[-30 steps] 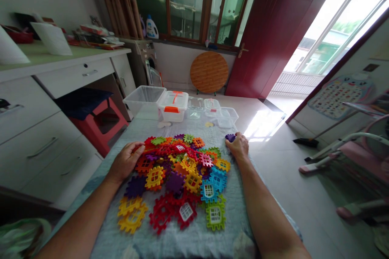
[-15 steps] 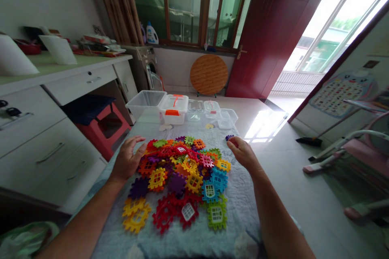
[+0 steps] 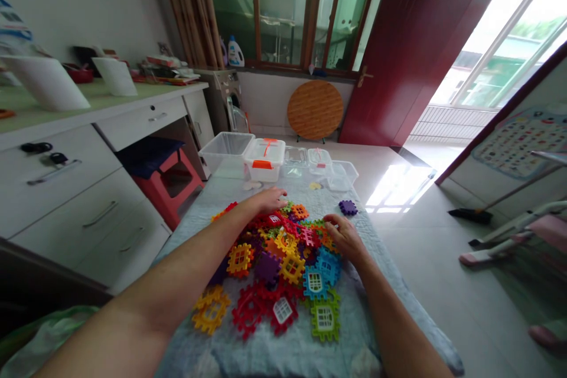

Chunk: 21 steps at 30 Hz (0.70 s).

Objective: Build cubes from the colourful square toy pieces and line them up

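A heap of colourful plastic interlocking building tiles (image 3: 268,268) covers the middle of the cloth-topped table. My left hand (image 3: 270,199) reaches across the heap's far side, its fingers stretched to the right close to a lime-green tile (image 3: 287,208). At the right side of the heap is my right hand (image 3: 344,235); its slightly bent fingers are apart and rest by the green and orange tiles. Beyond it a purple tile (image 3: 348,207) lies alone on the cloth. Blue tiles (image 3: 315,282) sit just below the right hand. The left forearm hides tiles on the left.
Along the table's far end stand an open clear bin (image 3: 225,147), a lidded box with orange latches (image 3: 264,160) and several small clear containers (image 3: 319,159). A drawer cabinet (image 3: 88,189) and a red stool (image 3: 177,189) are at the left. A pink chair (image 3: 547,230) stands right.
My left hand has moved right, from the heap's left side to its far side. My right hand has left the purple tile and come in to the heap. The view has turned slightly left.
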Each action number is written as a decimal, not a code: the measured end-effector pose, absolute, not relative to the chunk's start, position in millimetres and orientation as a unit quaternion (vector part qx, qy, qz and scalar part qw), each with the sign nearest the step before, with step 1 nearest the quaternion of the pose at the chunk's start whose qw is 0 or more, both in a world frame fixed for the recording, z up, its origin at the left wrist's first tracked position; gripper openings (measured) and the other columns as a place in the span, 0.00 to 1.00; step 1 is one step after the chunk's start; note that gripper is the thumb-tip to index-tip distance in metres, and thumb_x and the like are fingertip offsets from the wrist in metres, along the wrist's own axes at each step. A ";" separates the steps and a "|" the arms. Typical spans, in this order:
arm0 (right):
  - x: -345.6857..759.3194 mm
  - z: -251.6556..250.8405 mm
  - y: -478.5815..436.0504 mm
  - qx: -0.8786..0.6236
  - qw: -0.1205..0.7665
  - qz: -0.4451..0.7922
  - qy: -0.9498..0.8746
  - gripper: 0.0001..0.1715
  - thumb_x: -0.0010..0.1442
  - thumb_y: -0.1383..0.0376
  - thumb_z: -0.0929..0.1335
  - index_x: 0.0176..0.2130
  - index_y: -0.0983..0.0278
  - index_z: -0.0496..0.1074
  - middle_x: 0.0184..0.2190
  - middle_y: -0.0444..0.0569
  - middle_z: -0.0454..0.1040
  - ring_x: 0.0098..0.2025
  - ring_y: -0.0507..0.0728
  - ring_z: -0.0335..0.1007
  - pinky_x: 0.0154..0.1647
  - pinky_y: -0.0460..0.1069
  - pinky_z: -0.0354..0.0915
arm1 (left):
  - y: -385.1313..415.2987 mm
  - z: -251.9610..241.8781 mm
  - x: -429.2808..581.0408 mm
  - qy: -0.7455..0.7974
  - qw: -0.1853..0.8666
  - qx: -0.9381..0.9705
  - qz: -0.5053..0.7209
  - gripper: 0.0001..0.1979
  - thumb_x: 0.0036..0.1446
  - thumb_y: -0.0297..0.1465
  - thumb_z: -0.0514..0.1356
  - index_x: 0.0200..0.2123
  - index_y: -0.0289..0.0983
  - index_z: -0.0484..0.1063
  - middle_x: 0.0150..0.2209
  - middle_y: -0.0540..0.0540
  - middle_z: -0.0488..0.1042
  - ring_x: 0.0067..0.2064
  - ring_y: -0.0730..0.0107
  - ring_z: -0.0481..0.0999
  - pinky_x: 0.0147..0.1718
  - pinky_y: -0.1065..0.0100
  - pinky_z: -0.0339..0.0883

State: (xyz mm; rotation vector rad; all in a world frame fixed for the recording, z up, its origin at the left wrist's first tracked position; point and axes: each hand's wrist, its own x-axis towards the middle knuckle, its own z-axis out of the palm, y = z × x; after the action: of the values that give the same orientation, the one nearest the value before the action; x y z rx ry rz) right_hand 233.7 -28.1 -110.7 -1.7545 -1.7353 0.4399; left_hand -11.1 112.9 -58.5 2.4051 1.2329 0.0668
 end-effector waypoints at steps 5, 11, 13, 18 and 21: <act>234.5 -115.1 -25.8 -0.661 0.320 0.159 -0.659 0.19 0.60 0.58 0.61 0.45 0.62 0.74 0.40 0.50 0.76 0.42 0.58 0.70 0.49 0.53 0.64 | 126.1 -71.4 10.8 0.453 0.238 0.858 -0.034 0.27 0.50 0.42 0.61 0.52 0.36 0.70 0.53 0.39 0.73 0.51 0.58 0.73 0.48 0.67 0.65; 232.0 -114.1 -23.3 -0.658 0.322 0.181 -0.656 0.19 0.59 0.59 0.62 0.46 0.62 0.73 0.42 0.50 0.77 0.42 0.58 0.71 0.48 0.53 0.65 | 125.1 -70.9 24.4 0.434 0.267 0.858 -0.061 0.27 0.39 0.44 0.67 0.43 0.36 0.74 0.46 0.41 0.76 0.46 0.55 0.74 0.42 0.66 0.67; 231.3 -112.5 -23.3 -0.655 0.324 0.192 -0.656 0.19 0.59 0.59 0.62 0.46 0.63 0.73 0.42 0.51 0.77 0.41 0.57 0.72 0.48 0.52 0.65 | 123.3 -70.2 28.8 0.425 0.277 0.860 -0.060 0.28 0.35 0.41 0.69 0.42 0.36 0.74 0.46 0.41 0.76 0.46 0.55 0.73 0.41 0.66 0.67; 231.7 -109.5 -24.2 -0.645 0.345 0.242 -0.638 0.20 0.59 0.60 0.61 0.47 0.64 0.72 0.41 0.50 0.78 0.38 0.56 0.73 0.45 0.52 0.67 | 112.8 -71.5 38.4 0.400 0.316 0.859 -0.054 0.27 0.38 0.31 0.66 0.46 0.36 0.69 0.41 0.47 0.77 0.39 0.64 0.75 0.32 0.71 0.68; 232.7 -109.4 -24.6 -0.631 0.366 0.255 -0.635 0.19 0.58 0.60 0.61 0.46 0.63 0.72 0.42 0.49 0.78 0.40 0.56 0.73 0.46 0.52 0.67 | 106.2 -71.2 41.5 0.388 0.326 0.861 -0.049 0.27 0.37 0.29 0.65 0.45 0.35 0.69 0.38 0.48 0.77 0.37 0.65 0.75 0.31 0.71 0.67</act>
State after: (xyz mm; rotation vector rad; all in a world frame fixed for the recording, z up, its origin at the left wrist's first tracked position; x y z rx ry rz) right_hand 232.7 -24.6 -109.4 -1.6207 -1.6327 0.6550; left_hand 41.5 106.2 -71.2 2.2555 1.0160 -0.1288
